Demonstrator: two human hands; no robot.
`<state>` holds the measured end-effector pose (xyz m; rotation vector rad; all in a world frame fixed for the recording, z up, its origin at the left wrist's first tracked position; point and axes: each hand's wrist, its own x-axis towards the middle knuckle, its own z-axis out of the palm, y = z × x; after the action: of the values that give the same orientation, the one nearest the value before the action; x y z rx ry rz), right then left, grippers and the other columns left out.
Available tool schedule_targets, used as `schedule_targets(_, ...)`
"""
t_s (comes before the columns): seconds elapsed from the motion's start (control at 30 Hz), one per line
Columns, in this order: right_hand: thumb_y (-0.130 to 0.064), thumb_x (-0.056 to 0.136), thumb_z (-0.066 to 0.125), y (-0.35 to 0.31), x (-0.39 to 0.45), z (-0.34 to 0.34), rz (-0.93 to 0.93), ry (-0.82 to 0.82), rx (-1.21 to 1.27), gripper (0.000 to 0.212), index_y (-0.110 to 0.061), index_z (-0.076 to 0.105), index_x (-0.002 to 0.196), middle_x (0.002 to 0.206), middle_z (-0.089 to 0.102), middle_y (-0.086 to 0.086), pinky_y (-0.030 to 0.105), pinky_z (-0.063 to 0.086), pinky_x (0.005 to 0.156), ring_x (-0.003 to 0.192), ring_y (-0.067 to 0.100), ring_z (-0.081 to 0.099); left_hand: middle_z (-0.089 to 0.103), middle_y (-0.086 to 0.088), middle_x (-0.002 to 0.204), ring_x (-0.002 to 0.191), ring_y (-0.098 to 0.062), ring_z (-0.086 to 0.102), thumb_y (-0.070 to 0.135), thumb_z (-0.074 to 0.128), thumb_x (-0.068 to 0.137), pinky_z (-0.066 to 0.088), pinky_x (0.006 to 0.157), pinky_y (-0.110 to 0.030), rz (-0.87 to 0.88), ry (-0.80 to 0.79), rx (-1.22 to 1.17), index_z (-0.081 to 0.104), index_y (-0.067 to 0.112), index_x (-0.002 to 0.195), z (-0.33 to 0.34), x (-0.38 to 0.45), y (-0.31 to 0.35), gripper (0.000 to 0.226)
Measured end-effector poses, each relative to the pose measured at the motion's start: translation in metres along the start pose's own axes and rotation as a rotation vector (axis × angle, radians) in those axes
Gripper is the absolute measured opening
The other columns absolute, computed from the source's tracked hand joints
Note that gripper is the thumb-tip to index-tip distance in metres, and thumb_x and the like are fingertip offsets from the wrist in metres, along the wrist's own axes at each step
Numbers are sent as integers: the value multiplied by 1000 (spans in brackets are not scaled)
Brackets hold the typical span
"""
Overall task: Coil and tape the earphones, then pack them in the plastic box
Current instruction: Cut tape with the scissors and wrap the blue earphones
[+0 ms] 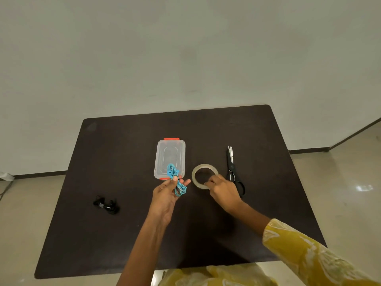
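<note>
- A coiled bundle of turquoise-blue wired earphones point(176, 181) is held above the dark brown bench point(127, 234), pinched between the thumb and fingers of the left hand point(168, 194).
- The grip of the left hand is clamped on the earphone cable, with the palm turned upward and the outer fingers spread toward the right.
- The bundle is seen in front of the near end of a clear rectangular plastic box with orange-red latches point(169, 157), whose lid is on; the earphones are outside the box.
- The right hand point(223, 190) is laid on the near rim of a flat ring-shaped roll of clear adhesive tape point(204, 175), which lies just right of the box.
- The grip of the right hand is curled onto the roll's edge, with the fingertips at its near side.
- A pair of black-handled scissors with steel blades point(234, 172) is seen lying just beside the roll, points away from the person, the handles partly hidden by the right hand.
- A tangled set of black earphones point(107, 205) is lying well apart on the left of the bench.
- A yellow patterned sleeve point(309, 254) is worn on the right arm.
</note>
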<state>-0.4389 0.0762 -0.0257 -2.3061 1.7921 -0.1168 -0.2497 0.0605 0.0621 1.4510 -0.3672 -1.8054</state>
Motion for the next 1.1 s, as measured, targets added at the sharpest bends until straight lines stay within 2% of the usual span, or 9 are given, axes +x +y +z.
schedule_targets(0.13,-9,61,85,-13,-23,-34,-195,226,91,29,-17,76,87,87,71,-1,18,50,50,74,13,67,68,-15,112,106,-26,65,15,57,91,46,101,-43,4,34,100,65,10,105,-4,4,4,18)
schedule_targets(0.33,-10,72,80,-22,-36,-45,-282,302,133,24,-17,74,94,95,71,-2,23,55,58,80,12,66,72,-5,96,101,-18,64,22,64,87,44,92,-33,74,90,194,70,15,95,-14,6,11,13)
schedule_targets(0.5,-12,72,80,-26,-41,-50,-310,310,134,24,-18,74,94,96,71,-2,24,57,62,83,12,67,72,-9,102,98,-19,69,22,62,86,51,89,-38,-20,-159,135,66,9,111,-30,10,24,29)
schedule_targets(0.63,-13,71,81,-29,-40,-54,-321,321,113,21,-18,74,91,95,71,-3,21,56,65,83,12,67,72,-7,85,81,-16,71,18,64,79,59,76,-36,-19,-347,62,63,4,113,-30,8,31,37)
schedule_targets(0.8,-8,70,82,-27,-36,-59,-299,357,114,20,-16,75,86,91,71,-2,22,55,61,81,13,67,69,-8,89,100,-26,64,17,64,78,55,87,-41,-23,-405,112,59,2,120,-28,7,34,45)
schedule_targets(0.87,-6,70,80,-27,-36,-62,-294,336,117,21,-15,75,88,93,71,-2,23,56,60,81,14,68,70,-8,88,92,-20,66,16,64,78,57,82,-37,-16,-388,93,60,3,119,-28,8,34,43)
schedule_targets(0.93,-5,72,77,-28,-34,-63,-227,328,176,21,-15,74,91,95,71,-3,25,57,60,83,12,67,71,-6,85,80,-13,68,15,63,79,58,73,-32,-10,-366,76,63,5,115,-28,8,34,37)
schedule_targets(1.0,-10,78,72,-33,-32,-64,-27,365,437,16,-15,72,93,95,68,-5,24,55,63,80,5,63,71,-6,86,79,-12,68,12,60,84,58,72,-30,-1,-336,93,64,5,113,-28,8,32,29)
schedule_targets(1.1,-32,81,70,-47,-18,-67,307,492,824,22,-17,71,96,93,66,-6,18,52,66,80,6,64,71,-6,89,85,-12,67,8,56,90,56,77,-31,33,-297,154,65,3,112,-26,8,29,24)
